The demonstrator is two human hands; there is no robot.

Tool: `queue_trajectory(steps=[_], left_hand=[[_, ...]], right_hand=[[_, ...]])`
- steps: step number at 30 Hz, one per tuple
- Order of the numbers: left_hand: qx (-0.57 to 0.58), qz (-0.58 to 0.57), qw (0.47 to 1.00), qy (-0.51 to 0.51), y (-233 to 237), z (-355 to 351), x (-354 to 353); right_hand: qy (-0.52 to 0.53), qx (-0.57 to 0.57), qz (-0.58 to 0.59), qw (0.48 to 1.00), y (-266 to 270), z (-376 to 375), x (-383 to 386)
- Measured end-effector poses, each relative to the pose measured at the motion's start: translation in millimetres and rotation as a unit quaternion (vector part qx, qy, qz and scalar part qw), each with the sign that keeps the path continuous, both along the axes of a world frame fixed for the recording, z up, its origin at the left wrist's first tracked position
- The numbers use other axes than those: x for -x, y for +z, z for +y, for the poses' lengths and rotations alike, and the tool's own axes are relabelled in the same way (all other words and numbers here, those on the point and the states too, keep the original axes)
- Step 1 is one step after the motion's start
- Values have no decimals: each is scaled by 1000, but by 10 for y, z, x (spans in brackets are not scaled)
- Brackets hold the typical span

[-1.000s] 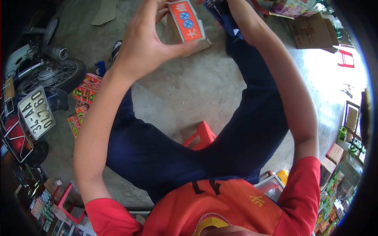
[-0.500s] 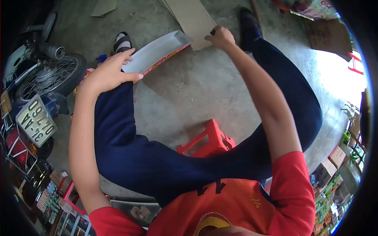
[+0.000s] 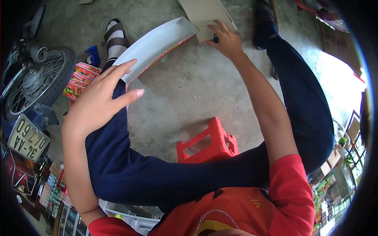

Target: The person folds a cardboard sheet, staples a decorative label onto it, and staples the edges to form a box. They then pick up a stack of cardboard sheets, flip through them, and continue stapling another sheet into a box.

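Observation:
My left hand [image 3: 104,96] is at the near end of a long, open carton tray [image 3: 157,41] with a pale inside and a red printed side. Its fingers are spread, the fingertips over the tray's end and the thumb apart from it. The tray's near end lies by my left leg. My right hand [image 3: 228,43] is over the brown cardboard sheets [image 3: 204,17] on the floor, at the tray's far end. A small dark object [image 3: 215,38] sits between its thumb and fingers; its shape is mostly hidden.
A red plastic stool [image 3: 208,145] stands between my legs. Red printed cartons [image 3: 80,80], a blue object [image 3: 93,56] and a motorbike wheel [image 3: 43,78] are on the left. A cardboard box [image 3: 340,49] stands at the far right, with a stick [image 3: 274,13] beside my right foot.
The view has shifted. My left hand has loosened from the tray's near end, its thumb now off the side. My right hand stays by the cardboard sheets with the dark object.

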State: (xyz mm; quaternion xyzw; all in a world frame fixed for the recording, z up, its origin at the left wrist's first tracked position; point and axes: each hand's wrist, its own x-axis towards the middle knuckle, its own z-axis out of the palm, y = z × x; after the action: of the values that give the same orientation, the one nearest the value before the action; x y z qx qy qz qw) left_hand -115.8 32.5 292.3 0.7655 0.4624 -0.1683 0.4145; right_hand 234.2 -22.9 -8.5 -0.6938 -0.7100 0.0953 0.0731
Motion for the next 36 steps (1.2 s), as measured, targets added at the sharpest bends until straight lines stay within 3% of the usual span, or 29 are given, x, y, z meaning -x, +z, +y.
queue_trajectory(steps=[23,36], left_hand=[[14,-23,1000,17,-72,-67,-25],[34,35,999,-14,-48,-74,-153]], right_hand=[[51,87,30,994,126,390,-162],[38,76,78,993,133,425,-203]])
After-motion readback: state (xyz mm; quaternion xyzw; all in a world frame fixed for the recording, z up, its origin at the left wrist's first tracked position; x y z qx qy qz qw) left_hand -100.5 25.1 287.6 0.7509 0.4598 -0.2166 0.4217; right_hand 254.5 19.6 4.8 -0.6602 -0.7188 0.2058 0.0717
